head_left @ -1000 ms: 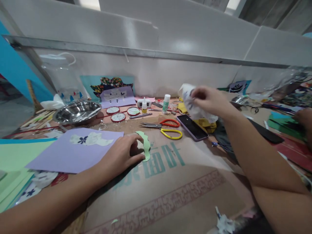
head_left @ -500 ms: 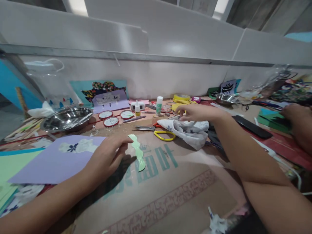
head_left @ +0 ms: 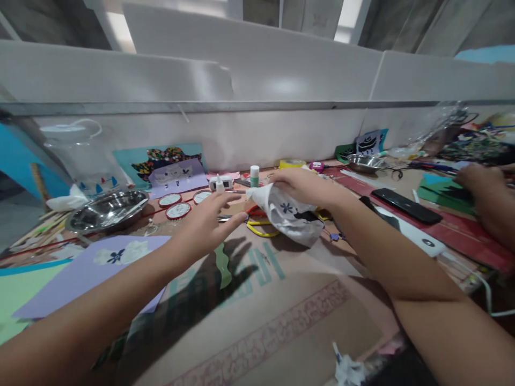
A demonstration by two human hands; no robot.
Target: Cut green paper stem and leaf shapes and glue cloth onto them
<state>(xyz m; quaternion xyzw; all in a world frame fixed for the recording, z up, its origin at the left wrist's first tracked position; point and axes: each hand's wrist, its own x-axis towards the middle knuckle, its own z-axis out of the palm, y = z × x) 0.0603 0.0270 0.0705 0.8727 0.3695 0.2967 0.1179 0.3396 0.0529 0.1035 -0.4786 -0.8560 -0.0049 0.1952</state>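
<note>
My right hand [head_left: 295,185] has its fingers closed on the upper edge of a white cloth with dark flower prints [head_left: 287,214], partly lifted off the table. My left hand [head_left: 211,220] is raised left of the cloth, its fingers apart and nothing in them. Below it a wavy strip of light green paper [head_left: 222,268] lies on the brown cardboard [head_left: 298,300]. Scissors with yellow and red handles [head_left: 261,230] lie partly under the cloth, their blades mostly behind my left hand. A glue stick [head_left: 255,174] stands just behind the cloth.
Left are a steel bowl [head_left: 107,210], purple paper with a flowered cutout [head_left: 88,273] and red-rimmed round dishes [head_left: 178,210]. A black phone [head_left: 406,205] lies to the right. Another person's hand [head_left: 483,187] is over green paper [head_left: 442,194] at the far right.
My left hand has left the green strip and risen towards the cloth, its fingers spreading. My right hand has moved left and raised the cloth's edge.
</note>
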